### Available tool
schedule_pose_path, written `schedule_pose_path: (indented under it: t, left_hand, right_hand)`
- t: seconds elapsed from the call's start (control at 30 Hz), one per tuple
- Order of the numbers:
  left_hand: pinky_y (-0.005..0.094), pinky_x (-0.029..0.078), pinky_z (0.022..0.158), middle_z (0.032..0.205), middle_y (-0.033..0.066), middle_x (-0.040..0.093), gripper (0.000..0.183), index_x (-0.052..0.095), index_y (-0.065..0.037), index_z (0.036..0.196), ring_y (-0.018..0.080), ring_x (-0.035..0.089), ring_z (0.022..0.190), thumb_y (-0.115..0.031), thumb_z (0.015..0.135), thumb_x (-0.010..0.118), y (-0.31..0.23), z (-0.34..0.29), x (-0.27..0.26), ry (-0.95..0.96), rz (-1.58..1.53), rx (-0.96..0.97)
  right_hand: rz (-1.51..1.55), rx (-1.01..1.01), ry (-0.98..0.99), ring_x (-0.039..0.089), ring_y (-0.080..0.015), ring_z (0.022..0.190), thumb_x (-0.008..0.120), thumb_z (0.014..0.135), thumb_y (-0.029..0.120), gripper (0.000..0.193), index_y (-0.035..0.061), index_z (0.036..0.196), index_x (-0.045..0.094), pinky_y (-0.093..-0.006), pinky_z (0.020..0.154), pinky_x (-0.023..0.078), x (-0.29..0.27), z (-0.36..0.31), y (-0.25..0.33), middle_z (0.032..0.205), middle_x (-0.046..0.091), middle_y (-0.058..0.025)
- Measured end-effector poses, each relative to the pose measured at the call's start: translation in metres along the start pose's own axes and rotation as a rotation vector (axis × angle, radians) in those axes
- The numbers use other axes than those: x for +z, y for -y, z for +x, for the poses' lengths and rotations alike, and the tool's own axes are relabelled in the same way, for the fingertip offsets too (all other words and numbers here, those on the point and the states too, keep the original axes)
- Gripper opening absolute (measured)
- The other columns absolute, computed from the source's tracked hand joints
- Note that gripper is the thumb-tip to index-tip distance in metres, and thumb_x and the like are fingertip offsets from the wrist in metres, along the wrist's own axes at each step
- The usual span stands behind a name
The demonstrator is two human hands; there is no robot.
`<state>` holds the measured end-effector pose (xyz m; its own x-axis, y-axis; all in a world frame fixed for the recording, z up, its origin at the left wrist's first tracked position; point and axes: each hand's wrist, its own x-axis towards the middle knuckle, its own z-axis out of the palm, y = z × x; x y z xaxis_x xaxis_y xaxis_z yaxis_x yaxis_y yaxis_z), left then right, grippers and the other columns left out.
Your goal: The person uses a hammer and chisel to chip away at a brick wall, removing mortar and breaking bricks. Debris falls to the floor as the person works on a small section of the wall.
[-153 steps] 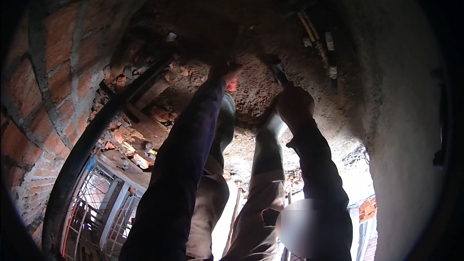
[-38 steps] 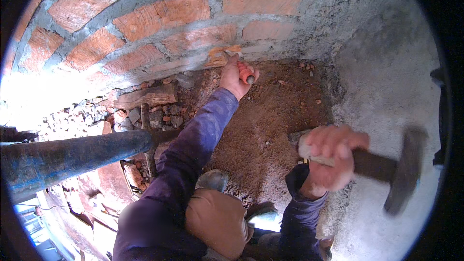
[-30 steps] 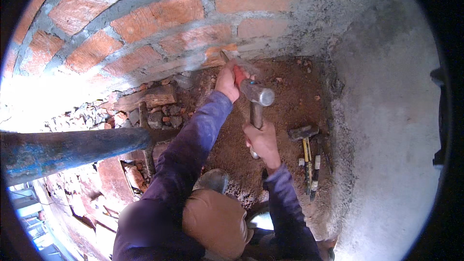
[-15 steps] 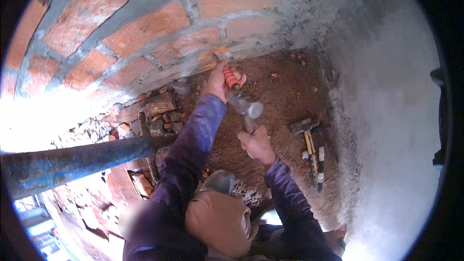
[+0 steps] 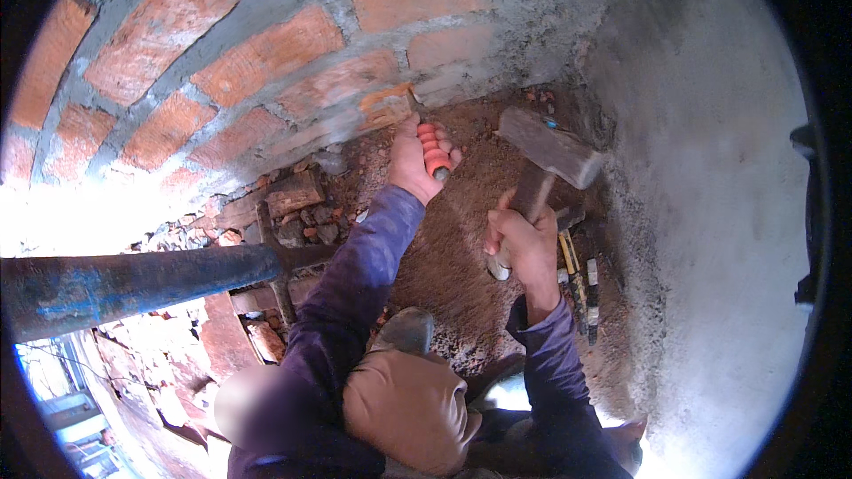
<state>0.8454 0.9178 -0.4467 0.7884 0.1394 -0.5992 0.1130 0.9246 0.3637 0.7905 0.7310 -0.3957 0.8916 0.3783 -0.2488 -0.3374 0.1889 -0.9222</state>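
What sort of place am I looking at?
Probably a building site: a grey-mortared orange brick wall, a bare brown dirt floor and a grey, block-headed hammer in the person's right hand suggest it.

Clasped in left hand (image 5: 411, 160): chisel (image 5: 432, 149) with ribbed red-orange grip and dark rounded butt, slanted with butt toward lower right and metal tip at bright orange patch (image 5: 383, 107) low on brick wall (image 5: 266, 53); tip contact not discernible. Gripped by handle in right hand (image 5: 530, 246): short hammer (image 5: 550, 151) with blocky, worn grey two-faced head, small blue mark near upper edge and pale handle end. Positioned right of chisel and apart from it, with head uppermost, sloping down to right.
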Motion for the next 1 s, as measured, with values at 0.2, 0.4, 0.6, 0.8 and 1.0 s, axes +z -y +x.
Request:
schedule_pose_path:
  t: [0.2,0.4,0.6,0.8,1.0]
  left_hand:
    - [0.0387,0.048,0.054,0.066,0.0026,0.052,0.034,0.052,-0.009,0.085,0.0167,0.050,0.052,-0.040,0.094,0.042,0.000,-0.002,0.010,-0.015,0.075,0.030]
    - [0.0376,0.050,0.057,0.063,-0.0002,0.048,0.029,0.053,-0.010,0.085,0.0151,0.048,0.053,-0.038,0.092,0.048,-0.001,0.006,0.006,0.000,-0.078,0.011]
    - [0.0398,0.051,0.061,0.066,0.0021,0.049,0.030,0.051,-0.008,0.088,0.0180,0.050,0.057,-0.037,0.094,0.046,-0.002,0.012,0.001,0.129,-0.202,-0.044]
    - [0.0433,0.052,0.064,0.066,0.0033,0.048,0.026,0.047,-0.010,0.084,0.0205,0.051,0.056,-0.033,0.094,0.046,0.000,0.021,0.002,0.160,-0.201,0.018]
    - [0.0441,0.049,0.065,0.065,0.0023,0.047,0.025,0.045,-0.011,0.085,0.0201,0.049,0.053,-0.034,0.095,0.043,-0.001,0.025,-0.004,0.158,-0.250,-0.012]
  right_hand:
    - [0.038,-0.066,-0.038,0.050,-0.0147,0.045,0.057,0.079,0.004,0.008,0.0027,0.082,0.050,-0.0292,0.045,0.042,0.005,-0.009,0.015,0.055,0.050,-0.0047]
    - [-0.039,-0.194,-0.027,0.050,-0.0111,0.048,0.058,0.080,0.001,0.009,0.0034,0.082,0.050,-0.0252,0.046,0.041,0.010,-0.033,0.042,0.060,0.053,-0.0038]
    - [-0.016,-0.657,0.044,0.051,-0.0186,0.057,0.062,0.082,0.009,0.014,0.0055,0.084,0.049,-0.0325,0.048,0.043,0.003,-0.038,0.022,0.072,0.052,-0.0094]
    - [-0.697,-0.361,0.018,0.050,-0.0126,0.055,0.065,0.079,0.005,0.011,0.0057,0.079,0.054,-0.0287,0.050,0.042,0.010,0.002,-0.055,0.069,0.055,-0.0038]
    - [-0.296,-0.118,-0.097,0.049,-0.0108,0.054,0.062,0.081,0.007,0.008,0.0067,0.081,0.054,-0.0281,0.049,0.041,0.012,-0.032,0.000,0.063,0.053,-0.0036]
